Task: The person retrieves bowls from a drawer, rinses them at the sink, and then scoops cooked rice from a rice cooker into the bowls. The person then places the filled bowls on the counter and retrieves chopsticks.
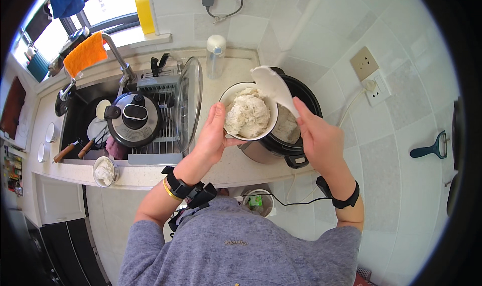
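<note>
My left hand (214, 135) holds a white bowl (276, 114) with a dark rim, heaped with cooked rice (248, 113). In my right hand (320, 135) is a white rice paddle (273, 84), its blade over the bowl's upper right edge, with bits of rice on it. Behind and below both hands stands an open electric cooker pot (310, 94), with more rice (287, 126) inside. Another bowl of rice (105, 171) sits at the counter's front edge, left of my left hand.
A sink (81, 98) at the left holds a pressure cooker lid (133, 116), dishes and wood-handled utensils. A glass lid (189, 103) stands upright on the drying rack (165, 131). A clear bottle (215, 58) is near the wall. A bin (263, 203) stands below the counter.
</note>
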Demonstrator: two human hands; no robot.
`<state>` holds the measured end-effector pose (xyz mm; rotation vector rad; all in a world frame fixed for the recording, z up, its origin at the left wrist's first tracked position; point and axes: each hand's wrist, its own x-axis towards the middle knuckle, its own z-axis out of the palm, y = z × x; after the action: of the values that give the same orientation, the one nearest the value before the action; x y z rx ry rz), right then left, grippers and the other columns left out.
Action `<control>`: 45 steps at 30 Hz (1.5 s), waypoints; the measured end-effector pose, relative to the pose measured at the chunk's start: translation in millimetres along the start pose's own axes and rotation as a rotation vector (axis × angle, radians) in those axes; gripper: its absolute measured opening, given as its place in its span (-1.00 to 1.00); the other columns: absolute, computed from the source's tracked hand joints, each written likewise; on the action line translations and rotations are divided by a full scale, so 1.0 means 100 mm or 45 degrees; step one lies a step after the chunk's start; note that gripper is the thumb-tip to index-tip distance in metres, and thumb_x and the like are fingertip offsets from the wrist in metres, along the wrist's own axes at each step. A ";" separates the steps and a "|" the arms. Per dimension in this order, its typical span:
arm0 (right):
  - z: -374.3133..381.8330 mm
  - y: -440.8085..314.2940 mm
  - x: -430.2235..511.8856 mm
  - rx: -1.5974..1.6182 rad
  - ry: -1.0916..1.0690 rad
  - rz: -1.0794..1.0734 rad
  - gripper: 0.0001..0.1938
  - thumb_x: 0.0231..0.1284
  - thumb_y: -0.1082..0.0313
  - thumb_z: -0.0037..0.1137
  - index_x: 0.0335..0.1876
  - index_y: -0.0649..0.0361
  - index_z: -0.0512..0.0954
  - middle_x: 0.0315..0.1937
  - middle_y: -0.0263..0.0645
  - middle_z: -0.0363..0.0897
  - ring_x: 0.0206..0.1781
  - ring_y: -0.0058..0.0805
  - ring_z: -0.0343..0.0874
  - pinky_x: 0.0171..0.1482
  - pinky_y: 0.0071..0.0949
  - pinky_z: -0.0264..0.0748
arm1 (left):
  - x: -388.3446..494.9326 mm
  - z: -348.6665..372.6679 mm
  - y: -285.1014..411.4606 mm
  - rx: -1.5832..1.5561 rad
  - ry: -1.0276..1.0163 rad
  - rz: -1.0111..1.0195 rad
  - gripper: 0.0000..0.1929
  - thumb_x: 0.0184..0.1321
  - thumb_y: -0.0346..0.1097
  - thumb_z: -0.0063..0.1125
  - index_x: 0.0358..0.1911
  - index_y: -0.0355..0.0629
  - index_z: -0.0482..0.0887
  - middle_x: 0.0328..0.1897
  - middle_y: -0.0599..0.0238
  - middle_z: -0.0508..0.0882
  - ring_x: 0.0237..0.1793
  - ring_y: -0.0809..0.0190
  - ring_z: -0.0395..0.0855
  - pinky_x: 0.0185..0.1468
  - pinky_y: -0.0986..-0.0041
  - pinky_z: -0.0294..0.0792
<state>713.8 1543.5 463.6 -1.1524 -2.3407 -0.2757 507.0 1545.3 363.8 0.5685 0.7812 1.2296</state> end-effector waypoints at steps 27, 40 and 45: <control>0.51 -0.09 -0.60 0.252 0.053 0.084 -0.71 -0.03 0.45 0.18 -0.11 0.13 0.57 -0.13 -0.25 0.47 -0.13 -0.34 0.42 -0.07 -0.41 0.29 | -0.42 -1.49 -1.21 0.543 0.662 -0.272 -0.61 0.19 -0.04 0.09 -0.12 -0.22 0.48 -0.31 0.22 0.56 -0.41 0.29 0.60 -0.59 0.43 0.54; 1.02 -1.29 -0.37 0.809 -0.205 -0.187 -0.69 -0.07 0.53 0.12 -0.11 0.17 0.55 -0.15 -0.20 0.46 -0.12 -0.25 0.38 -0.07 -0.37 0.29 | -0.93 -1.70 -0.53 1.276 0.701 0.139 -0.57 0.12 0.06 0.11 -0.11 -0.13 0.56 -0.26 0.11 0.67 -0.22 0.03 0.63 -0.14 0.32 0.42; 1.34 -1.93 -0.25 0.891 -0.405 -0.168 -0.71 -0.07 0.54 0.12 -0.14 0.17 0.57 -0.21 -0.23 0.48 -0.14 -0.26 0.38 -0.07 -0.38 0.29 | -1.90 -3.04 0.59 0.813 1.084 0.232 -0.74 0.19 -0.12 0.09 -0.16 -0.10 0.58 -0.37 0.37 0.63 -0.45 0.38 0.62 -0.44 0.59 0.43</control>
<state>527.5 1459.4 345.1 -0.7267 -2.4598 0.6826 206.6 1368.1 260.2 0.6283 1.9148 1.3886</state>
